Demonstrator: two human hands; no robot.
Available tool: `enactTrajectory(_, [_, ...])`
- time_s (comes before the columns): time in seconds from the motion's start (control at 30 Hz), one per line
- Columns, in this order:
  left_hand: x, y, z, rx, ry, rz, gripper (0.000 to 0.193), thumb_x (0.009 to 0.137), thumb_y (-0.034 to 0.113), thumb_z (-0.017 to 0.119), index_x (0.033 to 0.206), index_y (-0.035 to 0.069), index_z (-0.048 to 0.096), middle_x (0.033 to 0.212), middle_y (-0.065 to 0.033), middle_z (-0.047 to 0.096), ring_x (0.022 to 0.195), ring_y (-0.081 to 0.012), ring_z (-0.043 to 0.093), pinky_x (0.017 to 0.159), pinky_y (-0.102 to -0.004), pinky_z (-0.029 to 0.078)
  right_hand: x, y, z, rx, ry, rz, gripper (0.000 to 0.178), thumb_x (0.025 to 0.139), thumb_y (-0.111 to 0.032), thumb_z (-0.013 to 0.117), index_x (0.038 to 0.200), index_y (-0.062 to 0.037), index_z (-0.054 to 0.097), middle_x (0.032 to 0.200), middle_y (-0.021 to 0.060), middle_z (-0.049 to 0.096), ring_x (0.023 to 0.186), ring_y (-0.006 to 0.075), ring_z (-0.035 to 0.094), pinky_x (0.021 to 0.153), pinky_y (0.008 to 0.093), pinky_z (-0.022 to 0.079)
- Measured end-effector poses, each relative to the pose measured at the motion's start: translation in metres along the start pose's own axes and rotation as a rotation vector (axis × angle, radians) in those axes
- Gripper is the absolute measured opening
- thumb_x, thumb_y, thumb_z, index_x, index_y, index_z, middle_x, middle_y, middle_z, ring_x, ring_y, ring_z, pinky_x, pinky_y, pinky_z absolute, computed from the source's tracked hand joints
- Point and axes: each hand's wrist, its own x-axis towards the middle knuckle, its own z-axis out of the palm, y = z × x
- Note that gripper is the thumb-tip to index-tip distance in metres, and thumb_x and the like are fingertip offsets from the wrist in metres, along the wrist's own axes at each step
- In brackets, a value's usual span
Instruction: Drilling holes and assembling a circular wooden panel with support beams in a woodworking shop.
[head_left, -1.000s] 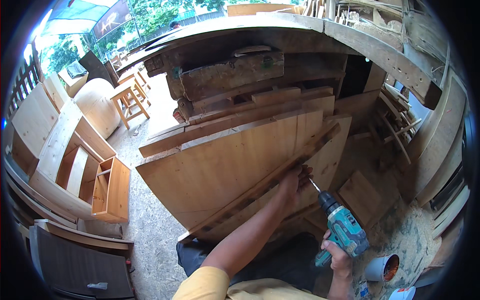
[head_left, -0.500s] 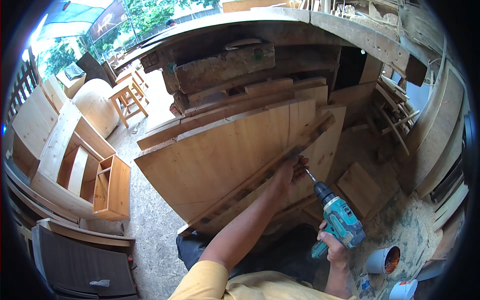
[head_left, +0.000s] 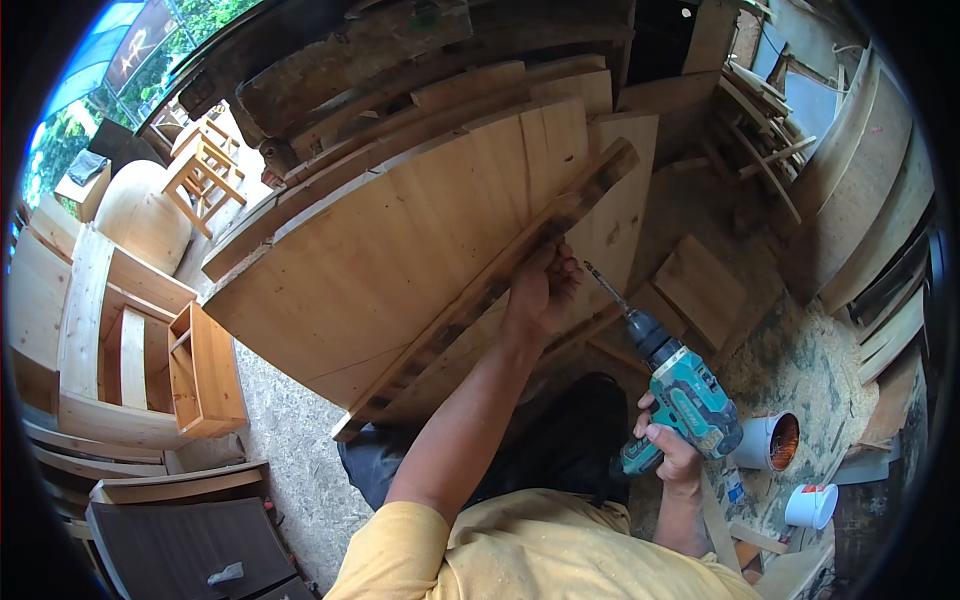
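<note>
My right hand point(head_left: 675, 460) is wrapped round the handle of a teal and black cordless drill point(head_left: 692, 402). Its long bit point(head_left: 605, 287) points up and left, the tip a little short of my left hand point(head_left: 545, 288). That hand rests against the lower edge of a long dark-streaked wooden strip point(head_left: 490, 285), with its fingers curled; what they hold, if anything, is hidden. The strip lies slantwise across a wide pale wooden panel point(head_left: 400, 230), which leans tilted in front of me.
More boards point(head_left: 470, 92) stand behind the panel, below a worn workbench point(head_left: 350, 70). Right of the drill are a grey bucket point(head_left: 768, 441), a white tub point(head_left: 811, 506) and sawdust. Wooden furniture frames point(head_left: 125, 345), a stool point(head_left: 203, 178) and a dark panel point(head_left: 195, 545) line the left.
The view has tipped downward and shifted right, so the scene sits higher and further left. The drill remains in my right hand, its bit still near my curled left hand.
</note>
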Motion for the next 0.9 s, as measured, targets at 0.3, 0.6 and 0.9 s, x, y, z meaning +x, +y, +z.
enactTrajectory(0.3, [-0.021,0.010,-0.012,0.446,0.045,0.072,0.014,0.093,0.015,0.048,0.096,0.004,0.056,0.076,-0.0031,0.058,0.064,-0.0122,0.050,0.060,-0.0246,0.044,0.003,0.004,-0.009,-0.007,-0.050,-0.047,0.054,0.070,-0.009,0.065,0.119,0.0005,0.047,0.100,0.0128,0.056,0.072,0.0184,0.058,0.065,0.0272,0.048])
enactTrajectory(0.6, [-0.022,0.003,-0.015,-0.158,0.036,-0.059,0.013,0.095,0.015,0.050,0.094,0.004,0.057,0.075,-0.0034,0.059,0.058,-0.0120,0.047,0.054,-0.0235,0.042,-0.008,0.020,-0.018,0.021,0.030,0.026,0.054,0.068,-0.008,0.065,0.119,0.0003,0.048,0.099,0.0133,0.056,0.071,0.0185,0.058,0.065,0.0278,0.049])
enactTrajectory(0.9, [-0.028,-0.038,-0.067,-0.161,0.321,-0.232,0.011,0.094,0.011,0.050,0.097,0.004,0.058,0.082,-0.0059,0.063,0.072,-0.0153,0.062,0.060,-0.0238,0.052,-0.020,0.031,-0.044,-0.040,0.170,0.021,0.049,0.068,-0.007,0.058,0.116,-0.0005,0.051,0.096,0.0124,0.057,0.068,0.0179,0.057,0.064,0.0293,0.049])
